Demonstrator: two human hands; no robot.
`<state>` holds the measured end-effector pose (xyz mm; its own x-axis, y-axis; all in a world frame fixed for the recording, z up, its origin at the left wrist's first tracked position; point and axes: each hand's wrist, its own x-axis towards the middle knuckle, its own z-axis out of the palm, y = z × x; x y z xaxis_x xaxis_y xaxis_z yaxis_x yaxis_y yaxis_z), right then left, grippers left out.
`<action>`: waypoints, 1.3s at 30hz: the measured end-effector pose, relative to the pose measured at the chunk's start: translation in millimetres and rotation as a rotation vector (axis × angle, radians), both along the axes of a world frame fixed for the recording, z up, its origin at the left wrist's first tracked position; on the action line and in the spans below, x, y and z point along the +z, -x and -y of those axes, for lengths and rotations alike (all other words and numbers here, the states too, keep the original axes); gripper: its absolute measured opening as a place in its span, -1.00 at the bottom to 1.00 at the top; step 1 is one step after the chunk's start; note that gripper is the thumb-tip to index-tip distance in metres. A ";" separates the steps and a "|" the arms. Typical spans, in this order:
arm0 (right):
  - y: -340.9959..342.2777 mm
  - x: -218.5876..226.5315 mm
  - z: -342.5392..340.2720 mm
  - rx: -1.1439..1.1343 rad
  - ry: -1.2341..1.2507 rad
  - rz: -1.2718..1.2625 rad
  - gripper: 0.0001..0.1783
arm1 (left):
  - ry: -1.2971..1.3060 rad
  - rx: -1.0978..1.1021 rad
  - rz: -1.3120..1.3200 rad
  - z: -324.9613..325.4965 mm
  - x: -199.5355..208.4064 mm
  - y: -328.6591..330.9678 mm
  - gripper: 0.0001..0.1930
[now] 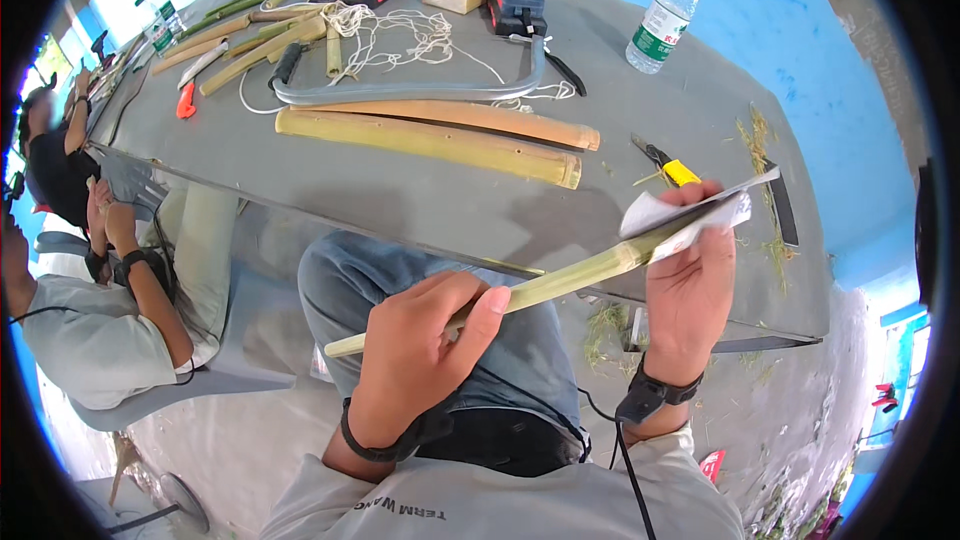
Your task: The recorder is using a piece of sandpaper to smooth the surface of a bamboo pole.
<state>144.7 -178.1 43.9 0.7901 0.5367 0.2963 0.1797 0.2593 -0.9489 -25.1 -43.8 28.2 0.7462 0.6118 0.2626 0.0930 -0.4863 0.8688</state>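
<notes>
A thin green bamboo strip point(560, 283) slants up to the right above my lap. The fingers of my left hand point(425, 335) are wrapped round its lower part, with the thumb along the top. My right hand point(690, 280) pinches a folded sheet of sandpaper point(655, 213), pale on its back and dark inside, around the upper end of the strip. That end is partly hidden by the sheet. Just beyond my right fingers lies a cutter with a yellow handle point(680, 173). Two split bamboo pieces, one yellowish point(430, 145) and one tan point(480, 118), lie farther back on the table.
Behind them are a bow saw point(400, 93), tangled white string point(400, 35), a cordless drill point(520, 0), and a water bottle point(662, 20). An orange-handled knife point(187, 100) lies left. Bamboo shavings and a dark flat bar point(782, 205) lie right. Another person point(110, 330) sits at left.
</notes>
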 end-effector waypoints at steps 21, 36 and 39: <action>14.1 -6.1 6.4 0.524 -0.498 -0.202 -0.74 | 0.407 -0.121 -0.246 -1.8 0.9 7.9 -0.43; 5.8 7.7 4.2 0.280 -0.088 0.001 -0.64 | 0.451 -0.071 -0.230 -3.3 -0.7 9.2 -0.40; 7.5 6.8 7.5 0.171 0.004 0.024 -0.61 | 0.365 -0.050 -0.244 -3.5 -1.3 2.6 -0.39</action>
<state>137.1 -185.6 50.7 0.6799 0.6638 0.3116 0.1563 0.2840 -0.9460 -27.7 -40.2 26.9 0.7904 0.5936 -0.1516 0.3007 -0.1604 0.9401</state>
